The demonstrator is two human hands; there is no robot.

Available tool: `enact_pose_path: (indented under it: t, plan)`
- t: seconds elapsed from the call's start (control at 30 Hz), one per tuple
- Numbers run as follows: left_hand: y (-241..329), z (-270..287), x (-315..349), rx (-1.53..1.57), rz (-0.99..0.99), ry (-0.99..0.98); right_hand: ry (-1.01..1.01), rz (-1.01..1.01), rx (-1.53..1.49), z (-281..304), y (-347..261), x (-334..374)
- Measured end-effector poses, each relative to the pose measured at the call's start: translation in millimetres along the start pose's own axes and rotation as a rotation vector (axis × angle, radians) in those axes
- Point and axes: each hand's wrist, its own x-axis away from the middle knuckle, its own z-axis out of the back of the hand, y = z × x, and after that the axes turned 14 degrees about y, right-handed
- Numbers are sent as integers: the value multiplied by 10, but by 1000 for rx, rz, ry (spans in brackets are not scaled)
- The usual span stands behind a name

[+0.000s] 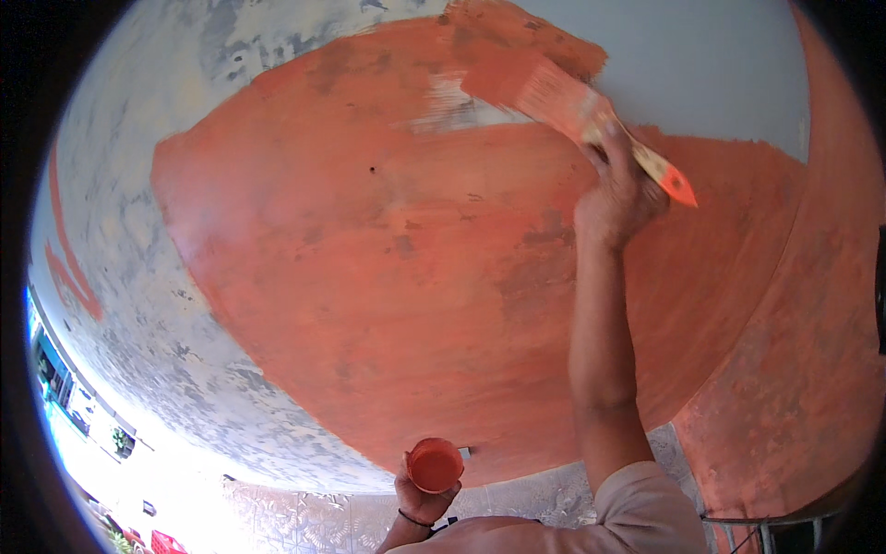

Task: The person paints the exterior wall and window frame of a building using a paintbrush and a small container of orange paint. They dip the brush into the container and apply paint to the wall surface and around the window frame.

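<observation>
My right hand (620, 189) reaches high up the wall and grips a wide paintbrush (600, 125) by its pale wooden handle, which ends in an orange tip. The bristles, coated in orange paint, press against the wall (397, 240) beside a thinly covered white streak. Low in the view, my left hand (420, 499) is wrapped round a small round cup of orange-red paint (435, 464), held upright enough that the paint shows from above. A dark band circles the left wrist.
Bare grey wall (711, 69) lies at the upper right, and mottled white-grey wall (129, 185) on the left. An orange-painted side wall (794, 406) meets it at the right. A metal railing (771, 531) stands at the lower right. A red crate-like object (166, 543) sits at the lower left.
</observation>
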Motion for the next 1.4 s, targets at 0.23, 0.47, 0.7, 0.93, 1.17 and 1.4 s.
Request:
enact_pose_path:
  t: [0.23, 0.47, 0.7, 0.93, 1.17, 1.4]
  plan:
    - [-20, -99, -42, 397, 320, -6, 107, -8, -22, 327, -224, -30]
    - [-129, -104, -314, 140, 190, -39, 117, -22, 98, 386, -30, -205]
    - [-204, -29, -475, 12, 162, -91, 45, 1, 9, 455, -123, -239]
    - [-178, -265, -365, -534, -135, -78, 83, 85, 73, 573, -96, -189]
    - [-137, -9, -429, 81, 181, -75, -328, 1015, 254, 147, -289, 78]
    - [100, 98, -459, 463, 437, -90, -847, 1190, 423, -142, -224, 1040]
